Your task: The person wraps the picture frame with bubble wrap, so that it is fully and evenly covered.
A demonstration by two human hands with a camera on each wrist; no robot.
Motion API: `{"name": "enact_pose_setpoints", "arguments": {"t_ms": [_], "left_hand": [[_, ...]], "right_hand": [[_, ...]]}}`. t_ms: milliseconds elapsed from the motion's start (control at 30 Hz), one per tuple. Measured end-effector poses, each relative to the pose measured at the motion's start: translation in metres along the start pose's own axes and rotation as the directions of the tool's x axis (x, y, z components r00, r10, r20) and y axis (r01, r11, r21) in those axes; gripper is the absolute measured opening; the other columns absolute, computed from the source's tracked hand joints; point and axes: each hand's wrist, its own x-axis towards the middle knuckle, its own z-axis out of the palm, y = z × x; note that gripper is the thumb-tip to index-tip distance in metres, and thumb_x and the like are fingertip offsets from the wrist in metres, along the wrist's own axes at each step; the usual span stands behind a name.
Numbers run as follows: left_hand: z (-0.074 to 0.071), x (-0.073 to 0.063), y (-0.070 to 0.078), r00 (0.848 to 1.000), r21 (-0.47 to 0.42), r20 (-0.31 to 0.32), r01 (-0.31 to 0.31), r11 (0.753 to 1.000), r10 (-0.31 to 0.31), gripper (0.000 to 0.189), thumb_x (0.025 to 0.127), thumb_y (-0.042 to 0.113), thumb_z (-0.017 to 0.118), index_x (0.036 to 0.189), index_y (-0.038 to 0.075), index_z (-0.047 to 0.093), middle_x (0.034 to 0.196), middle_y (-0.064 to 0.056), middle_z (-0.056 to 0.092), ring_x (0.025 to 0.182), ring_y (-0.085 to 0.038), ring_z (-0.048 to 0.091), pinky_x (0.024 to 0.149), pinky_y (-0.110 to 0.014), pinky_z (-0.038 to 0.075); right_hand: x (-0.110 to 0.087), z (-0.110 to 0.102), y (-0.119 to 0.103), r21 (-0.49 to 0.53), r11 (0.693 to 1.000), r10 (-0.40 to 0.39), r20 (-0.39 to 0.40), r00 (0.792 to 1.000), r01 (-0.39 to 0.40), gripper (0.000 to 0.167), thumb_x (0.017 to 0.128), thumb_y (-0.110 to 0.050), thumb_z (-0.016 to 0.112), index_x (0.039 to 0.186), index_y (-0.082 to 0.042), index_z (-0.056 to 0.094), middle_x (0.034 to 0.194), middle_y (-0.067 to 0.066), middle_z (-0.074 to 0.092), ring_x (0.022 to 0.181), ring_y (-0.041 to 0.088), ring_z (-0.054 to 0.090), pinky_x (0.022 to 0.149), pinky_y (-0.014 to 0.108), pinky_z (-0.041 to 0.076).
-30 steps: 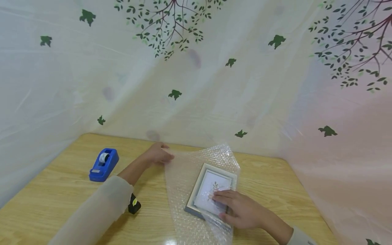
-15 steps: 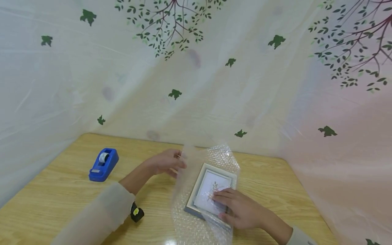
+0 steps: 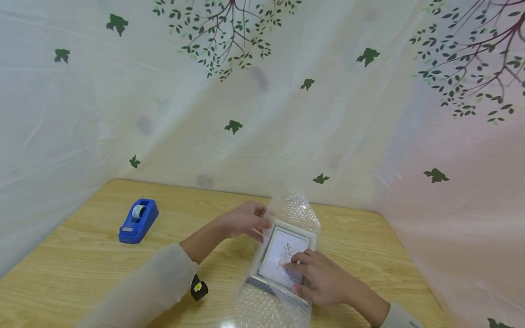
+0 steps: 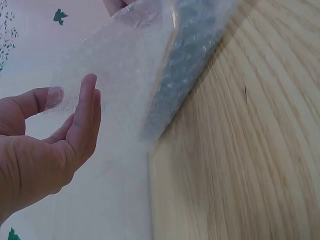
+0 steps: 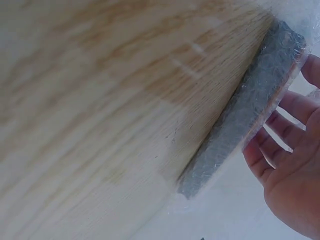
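Observation:
A picture frame (image 3: 267, 249) with a pale border and a plant print lies face up on a sheet of bubble wrap (image 3: 262, 305). Wrap also covers the grey side of the frame in both wrist views. My left hand (image 3: 246, 221) pinches the left flap of wrap at its edge, beside the frame's upper left corner. Other left fingers (image 4: 86, 107) stand apart from the thumb side. My right hand (image 3: 324, 280) rests on the lower right of the frame over the wrap, fingers slightly bent. In the right wrist view its fingertips (image 5: 255, 155) are along the frame's edge.
A blue tape dispenser (image 3: 138, 221) with a roll of tape stands at the left of the wooden table (image 3: 176, 205). A black device (image 3: 199, 289) shows below the left sleeve. Pale cloth (image 3: 205, 136) with leaf prints hangs behind and around the table.
My left hand has moved right, bringing the left flap of bubble wrap up and over to the frame's left side. The right hand stays on the frame, its fingers a little more bent.

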Motion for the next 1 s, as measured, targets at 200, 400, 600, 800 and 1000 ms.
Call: {"name": "enact_pose_setpoints", "arguments": {"t_ms": [200, 400, 600, 800, 1000], "left_hand": [[0.019, 0.01, -0.004, 1.0, -0.007, 0.012, 0.001, 1.0, -0.001, 0.046, 0.095, -0.006, 0.061, 0.137, -0.015, 0.047, 0.109, -0.023, 0.061, 0.089, -0.033, 0.066, 0.074, -0.042, 0.062], [0.031, 0.017, -0.008, 1.0, 0.019, -0.006, 0.021, 1.0, -0.021, 0.05, 0.092, -0.011, 0.061, 0.139, -0.016, 0.046, 0.102, -0.018, 0.06, 0.09, -0.04, 0.067, 0.069, -0.041, 0.062], [0.037, 0.021, -0.011, 0.999, 0.086, -0.002, 0.035, 0.996, -0.035, 0.051, 0.09, -0.01, 0.063, 0.138, -0.015, 0.049, 0.099, -0.017, 0.061, 0.083, -0.035, 0.067, 0.068, -0.041, 0.062], [0.047, 0.027, -0.017, 0.999, 0.221, -0.037, 0.039, 0.975, -0.032, 0.043, 0.087, -0.009, 0.068, 0.129, -0.013, 0.058, 0.097, -0.015, 0.065, 0.07, -0.027, 0.067, 0.061, -0.036, 0.061], [0.056, 0.029, -0.021, 0.999, 0.425, -0.032, -0.011, 0.905, 0.027, 0.036, 0.083, -0.009, 0.07, 0.119, -0.008, 0.067, 0.088, -0.011, 0.067, 0.06, -0.019, 0.065, 0.056, -0.031, 0.058]], "right_hand": [[-0.002, -0.001, -0.001, 0.004, 1.0, 0.007, -0.021, 1.0, -0.007, 0.041, 0.1, -0.041, 0.061, 0.127, -0.011, 0.069, 0.122, -0.001, 0.068, 0.113, 0.02, 0.062, 0.093, 0.044, 0.053], [-0.005, -0.005, -0.006, 0.029, 0.999, 0.034, 0.001, 0.999, -0.034, 0.043, 0.1, -0.05, 0.061, 0.12, -0.013, 0.067, 0.116, -0.004, 0.069, 0.109, 0.018, 0.064, 0.09, 0.041, 0.055], [-0.012, -0.006, -0.013, -0.001, 0.996, 0.084, 0.095, 0.992, -0.084, 0.071, 0.098, -0.066, 0.051, 0.135, -0.007, 0.065, 0.139, 0.009, 0.063, 0.128, 0.032, 0.059, 0.103, 0.051, 0.049], [-0.014, -0.006, -0.014, -0.021, 0.996, 0.087, 0.091, 0.992, -0.085, 0.072, 0.098, -0.066, 0.05, 0.137, -0.007, 0.065, 0.141, 0.009, 0.062, 0.129, 0.031, 0.058, 0.103, 0.051, 0.049], [-0.016, -0.007, -0.014, -0.025, 0.997, 0.072, 0.077, 0.994, -0.07, 0.071, 0.099, -0.065, 0.051, 0.136, -0.007, 0.065, 0.14, 0.009, 0.063, 0.129, 0.031, 0.058, 0.103, 0.05, 0.049]]}}
